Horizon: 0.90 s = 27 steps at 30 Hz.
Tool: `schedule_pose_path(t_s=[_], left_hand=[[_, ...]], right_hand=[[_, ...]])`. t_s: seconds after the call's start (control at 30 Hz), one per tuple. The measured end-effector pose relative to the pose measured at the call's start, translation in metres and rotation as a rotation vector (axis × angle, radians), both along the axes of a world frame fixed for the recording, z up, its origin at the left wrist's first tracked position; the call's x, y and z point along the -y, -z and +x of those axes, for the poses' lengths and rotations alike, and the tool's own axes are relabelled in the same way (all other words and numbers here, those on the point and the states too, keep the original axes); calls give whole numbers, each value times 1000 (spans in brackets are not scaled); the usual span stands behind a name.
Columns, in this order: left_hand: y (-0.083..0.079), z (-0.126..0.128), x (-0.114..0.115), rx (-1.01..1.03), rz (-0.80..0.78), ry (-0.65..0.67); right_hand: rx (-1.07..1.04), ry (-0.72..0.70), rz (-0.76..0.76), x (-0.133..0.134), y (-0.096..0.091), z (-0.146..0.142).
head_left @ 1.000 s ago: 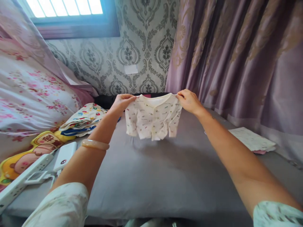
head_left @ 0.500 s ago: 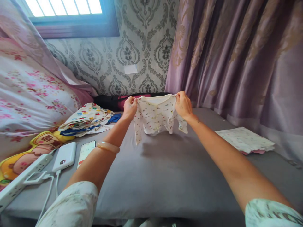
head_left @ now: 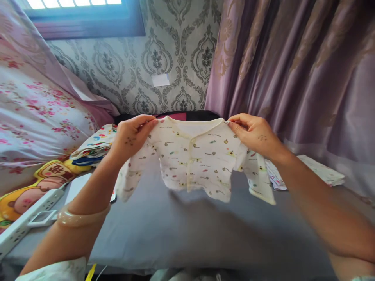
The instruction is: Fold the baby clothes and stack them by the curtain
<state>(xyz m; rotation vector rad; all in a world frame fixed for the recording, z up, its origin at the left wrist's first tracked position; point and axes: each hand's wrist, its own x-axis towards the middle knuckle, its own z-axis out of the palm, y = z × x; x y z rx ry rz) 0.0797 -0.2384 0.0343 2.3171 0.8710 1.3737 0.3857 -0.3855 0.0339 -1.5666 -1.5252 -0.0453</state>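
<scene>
A small cream baby shirt (head_left: 193,156) with tiny coloured prints hangs spread out in the air above the grey bed sheet (head_left: 187,234). My left hand (head_left: 131,134) pinches its left shoulder, and my right hand (head_left: 254,132) pinches its right shoulder. Both sleeves dangle outwards and the buttoned front faces me. A pale bangle sits on my left wrist.
A pile of folded printed clothes (head_left: 93,146) lies at the left. A folded white garment (head_left: 319,173) lies at the right by the purple curtain (head_left: 293,70). A white power strip (head_left: 20,226) and a floral quilt (head_left: 38,117) are at the left edge. A dark bag (head_left: 199,115) rests against the wall.
Both hands have drawn apart and come nearer to me, so the shirt is now stretched wide with its sleeves hanging out. The view has tilted downwards a little.
</scene>
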Motion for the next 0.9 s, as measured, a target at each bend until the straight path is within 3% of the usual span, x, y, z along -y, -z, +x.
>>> schedule_pose_path(t_s=[0.1, 0.17, 0.27, 0.37, 0.47, 0.57, 0.73, 0.9], left_hand=[[-5, 0, -12, -200, -174, 146], [8, 7, -28, -357, -297, 221], [51, 22, -57, -585, -440, 287], [104, 41, -82, -694, -516, 212], [148, 59, -94, -786, -427, 37], [177, 74, -93, -844, -361, -143], [205, 88, -90, -851, -318, -221], [222, 91, -111, -876, -96, -202]], right_hand=[[-159, -95, -128, -14, 10, 13], [-228, -151, -268, -31, 31, 24], [-222, -155, -474, -60, 75, 37], [-92, -13, -581, -82, 118, 40], [136, 69, -659, -92, 149, 36], [339, 150, -705, -95, 168, 28], [579, 200, -716, -102, 188, 22], [657, 190, -751, -118, 194, 30]])
